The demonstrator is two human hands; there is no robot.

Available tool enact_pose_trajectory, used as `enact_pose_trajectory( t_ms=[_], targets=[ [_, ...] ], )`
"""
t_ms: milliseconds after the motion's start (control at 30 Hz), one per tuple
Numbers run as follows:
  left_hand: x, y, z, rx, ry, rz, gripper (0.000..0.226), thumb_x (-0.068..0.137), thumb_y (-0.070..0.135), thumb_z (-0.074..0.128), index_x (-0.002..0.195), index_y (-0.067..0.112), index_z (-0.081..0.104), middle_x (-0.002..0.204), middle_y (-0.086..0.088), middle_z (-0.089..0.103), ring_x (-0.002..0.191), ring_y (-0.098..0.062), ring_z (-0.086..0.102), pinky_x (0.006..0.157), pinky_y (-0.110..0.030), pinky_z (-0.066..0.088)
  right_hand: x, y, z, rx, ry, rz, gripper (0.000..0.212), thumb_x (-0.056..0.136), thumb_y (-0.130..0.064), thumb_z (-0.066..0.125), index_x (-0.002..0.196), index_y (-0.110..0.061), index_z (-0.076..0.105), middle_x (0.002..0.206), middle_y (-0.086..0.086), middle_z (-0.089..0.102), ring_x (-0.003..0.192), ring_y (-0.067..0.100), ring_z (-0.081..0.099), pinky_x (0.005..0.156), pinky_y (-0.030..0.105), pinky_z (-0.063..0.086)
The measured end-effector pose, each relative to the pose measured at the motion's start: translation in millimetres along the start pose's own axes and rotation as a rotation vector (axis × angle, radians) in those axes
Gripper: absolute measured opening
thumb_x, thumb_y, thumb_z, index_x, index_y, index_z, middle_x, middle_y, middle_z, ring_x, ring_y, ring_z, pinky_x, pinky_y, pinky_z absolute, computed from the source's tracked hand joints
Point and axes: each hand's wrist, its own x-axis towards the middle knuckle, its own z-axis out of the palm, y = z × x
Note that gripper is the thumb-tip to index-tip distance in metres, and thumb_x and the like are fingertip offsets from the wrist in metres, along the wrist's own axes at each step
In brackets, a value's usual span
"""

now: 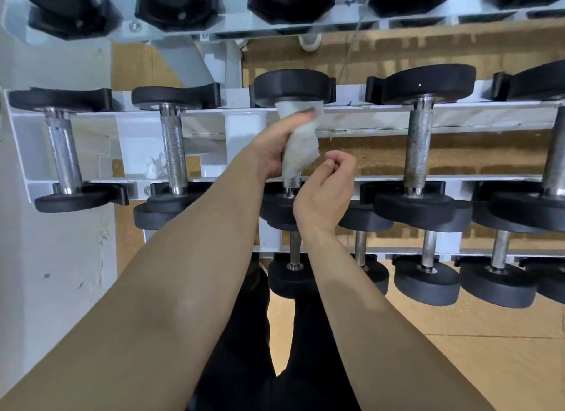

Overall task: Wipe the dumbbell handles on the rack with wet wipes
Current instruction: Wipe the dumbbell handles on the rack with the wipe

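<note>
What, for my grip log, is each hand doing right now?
Left hand: grips the wet wipe wrapped round a dumbbell handle.
Right hand: fingers curled beside the wet wipe, holding nothing visible.

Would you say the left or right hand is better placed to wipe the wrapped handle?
Left: the left hand grips the wipe wrapped round the handle; the right hand is curled beside it, holding nothing.

A gym: tiered white rack (195, 117) loaded with black dumbbells (423, 141).
</note>
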Motion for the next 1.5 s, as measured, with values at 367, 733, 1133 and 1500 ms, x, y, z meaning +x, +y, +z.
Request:
enact_pose_trajectory(
  t_ms=[367, 733, 1133, 1500],
  targets=[
    [-12.6, -34.5, 6.6, 0.555, 0.347, 0.274, 0.024, 0.091, 0.035, 0.074, 0.097, 0.017, 0.060, 0.089, 0.004, 0.063, 0.084, -0.012, 0.061, 0.069, -0.022, 0.048, 1.9, 2.4, 2.0, -0.007, 0.015, -0.027, 0.015, 0.105, -0.014, 0.038, 0.106, -0.015, 0.053, 0.105, -0.003, 0.060, 0.093, 0.013, 0.055, 0.075, 0.009, 0.037],
    [2.6, -8.9, 6.9, 0.213, 0.300, 0.206, 0.042, 0.081, 0.036, 0.084, 0.108, 0.012, 0.063, 0.098, -0.006, 0.074, 0.091, -0.023, 0.072, 0.077, -0.034, 0.061, -0.3, -0.7, -0.2, -0.016, -0.020, -0.001, 0.016, 0.105, -0.015, 0.038, 0.107, -0.016, 0.053, 0.106, -0.001, 0.060, 0.092, 0.013, 0.054, 0.073, 0.016, 0.036],
    [-18.3, -19.1, -35.9, 0.666, 0.057, 0.214, 0.053, 0.086, 0.044, 0.075, 0.130, 0.018, 0.060, 0.117, 0.001, 0.072, 0.107, -0.019, 0.069, 0.097, -0.038, 0.055, 1.0, -2.2, 0.0, -0.024, -0.040, 0.017, 0.012, 0.105, -0.016, 0.039, 0.107, -0.019, 0.051, 0.109, 0.000, 0.058, 0.091, 0.011, 0.052, 0.071, 0.007, 0.035],
    [-41.1, -16.8, -54.6, 1.153, 0.216, 0.328, 0.032, 0.106, 0.034, 0.048, 0.092, 0.010, 0.064, 0.078, 0.000, 0.059, 0.076, -0.019, 0.053, 0.060, -0.025, 0.036, 0.5, -6.0, -1.4, -0.032, -0.045, 0.056, 0.012, 0.104, -0.019, 0.042, 0.111, -0.019, 0.053, 0.112, -0.002, 0.058, 0.087, 0.005, 0.051, 0.070, 0.008, 0.036]
  ],
)
